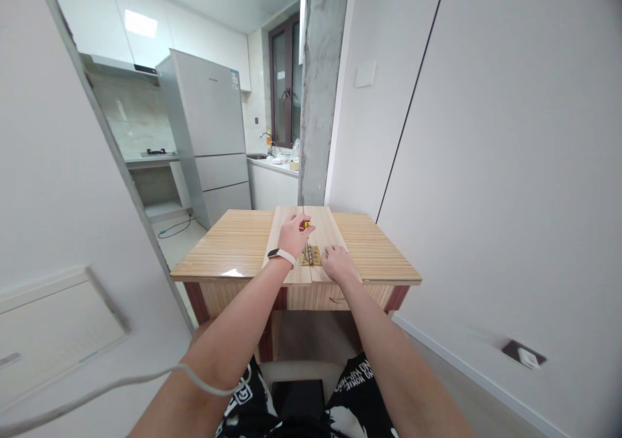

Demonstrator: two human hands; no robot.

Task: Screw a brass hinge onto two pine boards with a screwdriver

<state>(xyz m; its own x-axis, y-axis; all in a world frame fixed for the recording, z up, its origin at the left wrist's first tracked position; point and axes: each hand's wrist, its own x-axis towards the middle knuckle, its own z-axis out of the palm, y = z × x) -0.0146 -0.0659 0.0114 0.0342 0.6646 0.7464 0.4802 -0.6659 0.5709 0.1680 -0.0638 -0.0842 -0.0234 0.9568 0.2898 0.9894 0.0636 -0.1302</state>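
Head view is showing the wooden desk (233, 243) carrying two pale boards (324, 227) lying side by side, with a brass hinge (311, 255) sitting across their seam near the front edge. Your left hand (293, 235) is closing its grip on a small yellow-handled tool (306, 224) just above the hinge, while your right hand (337, 262) is pressing flat, fingers spread, holding nothing, just beside the hinge
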